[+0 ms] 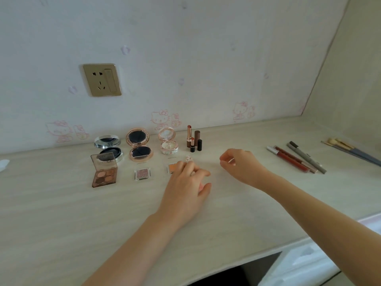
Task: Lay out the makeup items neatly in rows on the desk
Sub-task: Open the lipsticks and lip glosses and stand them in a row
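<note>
Against the wall stand open a silver compact (108, 147), a rose-gold compact (140, 145) and a white floral compact (168, 141), with several lipsticks (193, 139) upright beside them. In front lie a four-pan eyeshadow palette (105, 172), a pink single eyeshadow (142, 174) and an orange pan (170, 168), which my left hand partly covers. My left hand (185, 182) holds a small pale patterned tube (188, 158) at its fingertips, just right of the orange pan. My right hand (239, 165) hovers to the right and pinches a small clear cap (232, 161).
Several lip and eye pencils (296, 158) lie slanted on the desk (61, 213) at the right, with makeup brushes (350, 150) beyond them near the side wall. A wall socket (102, 79) sits above the compacts. The desk's front edge runs at lower right.
</note>
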{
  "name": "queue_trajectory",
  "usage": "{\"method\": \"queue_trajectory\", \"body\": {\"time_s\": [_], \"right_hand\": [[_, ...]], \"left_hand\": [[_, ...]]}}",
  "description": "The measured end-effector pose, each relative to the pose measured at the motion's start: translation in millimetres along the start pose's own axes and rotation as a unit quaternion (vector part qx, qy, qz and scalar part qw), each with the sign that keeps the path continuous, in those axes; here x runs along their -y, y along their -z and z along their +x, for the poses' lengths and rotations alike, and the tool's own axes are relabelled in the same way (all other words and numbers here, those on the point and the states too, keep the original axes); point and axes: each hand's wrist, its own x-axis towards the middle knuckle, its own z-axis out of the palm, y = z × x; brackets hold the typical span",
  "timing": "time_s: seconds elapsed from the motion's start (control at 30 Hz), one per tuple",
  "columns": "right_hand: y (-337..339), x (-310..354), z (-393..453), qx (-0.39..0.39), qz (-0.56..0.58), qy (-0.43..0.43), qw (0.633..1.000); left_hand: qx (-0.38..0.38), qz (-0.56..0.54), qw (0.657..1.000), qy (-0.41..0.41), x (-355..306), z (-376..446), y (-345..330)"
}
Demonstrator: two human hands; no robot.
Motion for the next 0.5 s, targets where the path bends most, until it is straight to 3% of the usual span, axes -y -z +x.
{"method": "queue_trajectory", "body": {"time_s": [0.13,0.5], "right_hand": [[27.2,-35.4,-25.8,-0.027,-0.057,0.026,0.998],[84.0,-144.4,-62.7,-0.141,-0.14,-0.033,0.979]], "left_hand": [[0.008,-0.005,1.0,-0.026,-20.8,16.6,-7.1],[0.08,-0.046,0.993,-0.073,-91.1,97.2,-76.6]]}}
